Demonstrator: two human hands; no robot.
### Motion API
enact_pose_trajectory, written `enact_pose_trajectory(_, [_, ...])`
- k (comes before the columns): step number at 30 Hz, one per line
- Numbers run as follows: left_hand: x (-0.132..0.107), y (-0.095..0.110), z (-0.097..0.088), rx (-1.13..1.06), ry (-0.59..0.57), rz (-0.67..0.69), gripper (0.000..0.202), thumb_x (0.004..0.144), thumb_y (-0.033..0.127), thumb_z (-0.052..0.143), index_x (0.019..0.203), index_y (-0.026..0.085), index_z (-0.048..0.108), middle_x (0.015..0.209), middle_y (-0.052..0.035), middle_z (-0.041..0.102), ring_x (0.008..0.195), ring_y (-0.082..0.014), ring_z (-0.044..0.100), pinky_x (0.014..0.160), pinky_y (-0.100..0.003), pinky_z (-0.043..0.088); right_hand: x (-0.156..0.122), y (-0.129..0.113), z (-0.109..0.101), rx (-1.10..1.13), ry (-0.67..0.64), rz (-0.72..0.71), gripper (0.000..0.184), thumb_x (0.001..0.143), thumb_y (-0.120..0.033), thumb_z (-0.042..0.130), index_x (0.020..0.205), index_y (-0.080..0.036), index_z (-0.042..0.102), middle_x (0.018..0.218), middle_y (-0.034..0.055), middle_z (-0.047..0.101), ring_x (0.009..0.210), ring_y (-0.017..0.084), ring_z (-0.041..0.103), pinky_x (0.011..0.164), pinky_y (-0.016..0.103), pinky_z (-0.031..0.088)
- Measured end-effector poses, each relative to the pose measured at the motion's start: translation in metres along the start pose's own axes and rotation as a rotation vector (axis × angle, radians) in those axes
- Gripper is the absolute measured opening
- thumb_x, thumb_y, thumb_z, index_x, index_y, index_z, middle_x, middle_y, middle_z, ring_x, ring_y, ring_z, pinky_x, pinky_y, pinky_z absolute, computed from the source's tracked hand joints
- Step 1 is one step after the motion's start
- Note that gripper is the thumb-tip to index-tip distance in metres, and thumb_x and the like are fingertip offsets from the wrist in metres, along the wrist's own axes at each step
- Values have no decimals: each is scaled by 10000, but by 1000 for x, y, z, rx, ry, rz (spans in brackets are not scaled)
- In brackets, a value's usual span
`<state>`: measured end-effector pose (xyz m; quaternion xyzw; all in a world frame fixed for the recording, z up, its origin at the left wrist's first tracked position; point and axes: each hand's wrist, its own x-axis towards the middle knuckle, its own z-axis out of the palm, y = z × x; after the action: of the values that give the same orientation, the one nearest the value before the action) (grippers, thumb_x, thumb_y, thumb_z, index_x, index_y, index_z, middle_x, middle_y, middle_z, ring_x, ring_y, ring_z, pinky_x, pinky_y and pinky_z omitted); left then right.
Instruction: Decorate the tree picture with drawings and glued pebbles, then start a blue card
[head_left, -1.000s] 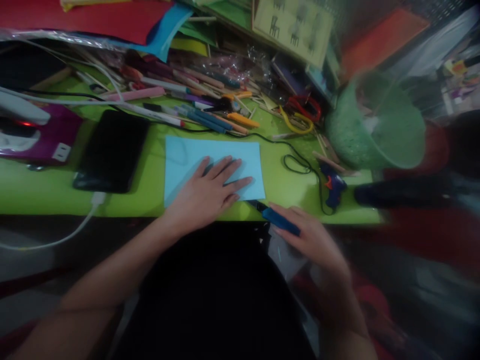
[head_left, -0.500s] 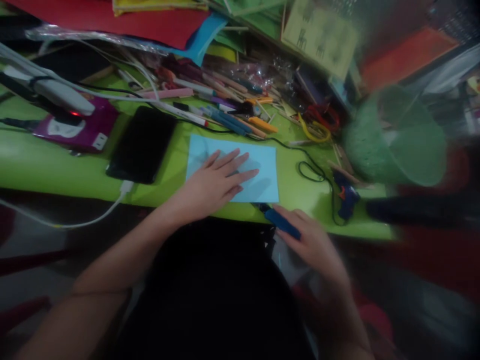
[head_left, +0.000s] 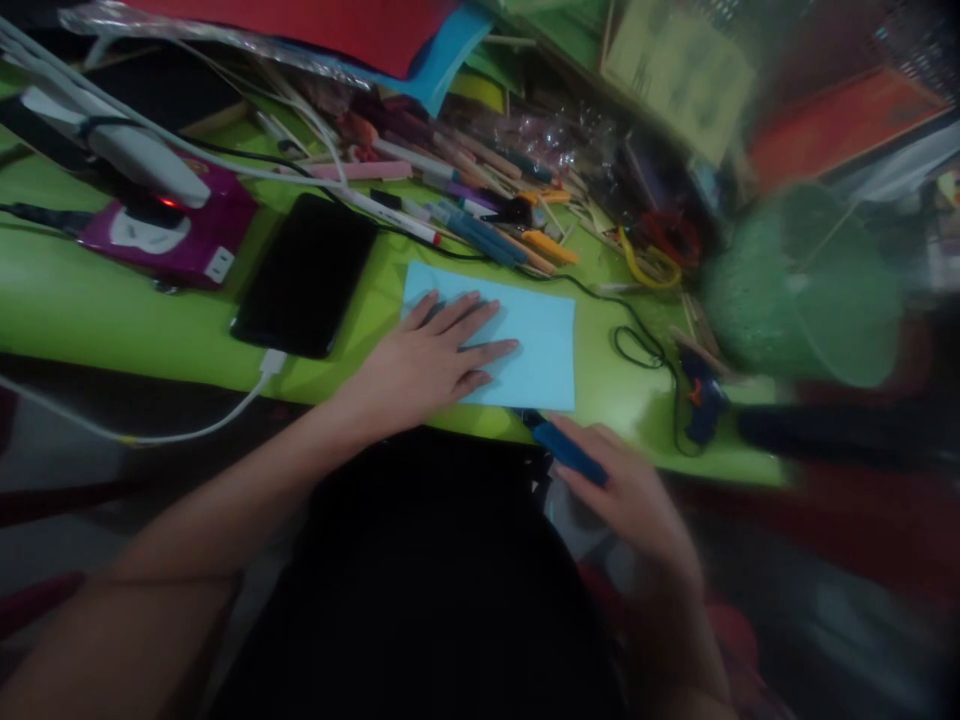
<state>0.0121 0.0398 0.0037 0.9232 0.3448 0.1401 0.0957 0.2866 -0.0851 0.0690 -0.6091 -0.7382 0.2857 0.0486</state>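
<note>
A light blue sheet of paper point(head_left: 544, 345) lies on the green tabletop close to its front edge. My left hand point(head_left: 442, 350) rests flat on the left and middle part of the sheet, fingers spread. My right hand point(head_left: 619, 475) is closed around the blue handle of a cutter knife point(head_left: 570, 450). The knife's dark front end points up and left, right at the lower edge of the paper. Whether its blade touches the sheet or goes under it, I cannot tell.
Left of the paper lies a black phone point(head_left: 307, 275) with a white cable, near a purple power adapter point(head_left: 180, 225). Pens and markers point(head_left: 480, 235) pile up behind. A glue gun point(head_left: 701, 400) and a green basket point(head_left: 802, 300) are to the right.
The view has shifted, so the table and its things appear further right. My left hand now lies slightly further left on the sheet. The right hand keeps its grip on the cutter knife.
</note>
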Motion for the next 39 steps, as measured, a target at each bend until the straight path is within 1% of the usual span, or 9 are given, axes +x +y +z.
enact_pose_trajectory(4, [-1, 0, 0, -7, 8, 0, 488, 1038, 320, 513, 1525, 332, 490, 1665, -97, 375, 1548, -333, 320, 1236, -617, 259, 5, -10, 4, -6, -7, -11, 529, 994, -309, 571, 1520, -303, 508, 1314, 71, 698, 1154, 241, 689, 1009, 393, 566])
enact_pose_trajectory(12, [0, 6, 6, -32, 43, -32, 484, 1043, 331, 504, 1526, 336, 486, 1665, -96, 375, 1547, -338, 323, 1232, -625, 257, 1, -5, 5, -18, 7, -9, 526, 998, -340, 564, 1519, -289, 512, 1241, 84, 717, 1075, 240, 708, 943, 386, 585])
enact_pose_trajectory(16, [3, 15, 9, -25, 73, -66, 488, 1030, 324, 525, 1518, 314, 500, 1654, -110, 391, 1544, -353, 324, 1232, -629, 261, 5, -6, 6, 1, 18, 9, 541, 990, -344, 586, 1524, -300, 505, 1268, 81, 704, 1104, 248, 698, 974, 400, 567])
enact_pose_trajectory(21, [7, 21, 10, -24, 68, -76, 498, 1022, 313, 530, 1518, 291, 498, 1655, -125, 384, 1538, -369, 330, 1228, -644, 262, 2, -4, 1, 33, 11, 6, 530, 987, -322, 586, 1513, -321, 515, 1285, 69, 700, 1141, 252, 689, 1003, 410, 559])
enact_pose_trajectory(27, [7, 23, 13, -55, 90, -83, 487, 1026, 309, 512, 1513, 292, 505, 1660, -115, 379, 1538, -368, 329, 1234, -644, 243, 4, -11, 5, 19, -6, -6, 536, 993, -342, 569, 1525, -321, 505, 1222, 67, 718, 1063, 247, 704, 935, 390, 582])
enact_pose_trajectory(30, [7, 18, 10, -65, 80, -83, 480, 1039, 328, 492, 1518, 289, 501, 1661, -108, 380, 1543, -348, 327, 1242, -623, 238, 10, -15, 9, 2, -25, -10, 550, 993, -348, 572, 1536, -325, 489, 1226, 67, 712, 1045, 238, 702, 896, 359, 584])
enact_pose_trajectory(35, [4, -7, 1, -114, -42, 18, 471, 1033, 354, 531, 1502, 310, 529, 1673, -75, 362, 1554, -303, 316, 1261, -529, 257, 11, -16, 8, -22, -8, 29, 529, 999, -379, 584, 1521, -344, 507, 1122, 50, 717, 943, 217, 707, 827, 334, 588])
enact_pose_trajectory(37, [3, -15, 1, -109, -33, 33, 458, 1035, 382, 530, 1490, 329, 540, 1679, -58, 353, 1565, -306, 289, 1271, -549, 215, 9, -15, 7, -41, 2, 44, 513, 1007, -396, 572, 1515, -349, 515, 1070, 46, 720, 882, 214, 707, 799, 347, 594])
enact_pose_trajectory(39, [1, -18, 3, -100, -1, 38, 464, 1039, 404, 518, 1499, 343, 525, 1685, -43, 341, 1573, -311, 268, 1275, -576, 175, 7, -15, 6, -36, 2, 39, 510, 1016, -396, 556, 1522, -348, 504, 1102, 55, 726, 913, 225, 714, 832, 374, 601])
